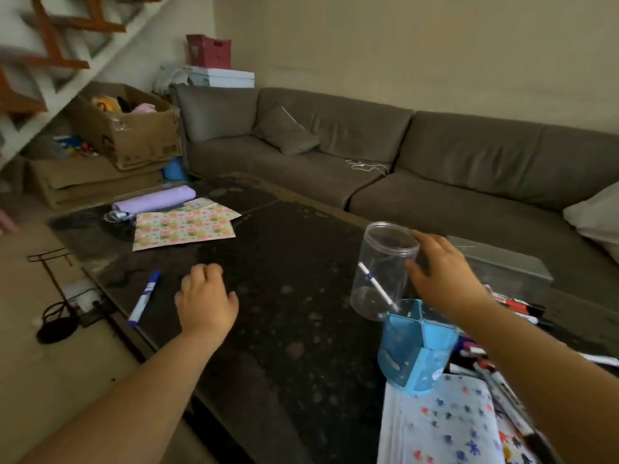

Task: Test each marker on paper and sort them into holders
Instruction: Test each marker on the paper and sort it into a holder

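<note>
A clear plastic jar (pixel 382 262) stands on the dark table (pixel 284 296) with one thin white marker (pixel 376 286) leaning inside it. My right hand (pixel 438 272) touches the jar's right side, fingers spread around it. In front of the jar is a blue divided holder (pixel 415 349). A blue-and-white marker (pixel 145 298) lies near the table's left edge. My left hand (pixel 206 296) rests on the table beside it, fingers curled, holding nothing. A pile of markers (pixel 516 309) lies right of my right arm. Paper with coloured star marks (pixel 445 426) lies at the bottom right.
Patterned sheets (pixel 184 227) and a purple roll (pixel 157 199) lie at the table's far left. A grey corner sofa (pixel 368 155) runs behind the table. Cardboard boxes (pixel 127 135) stand at the left under a staircase. Cables and a dark object (pixel 55 326) lie on the floor.
</note>
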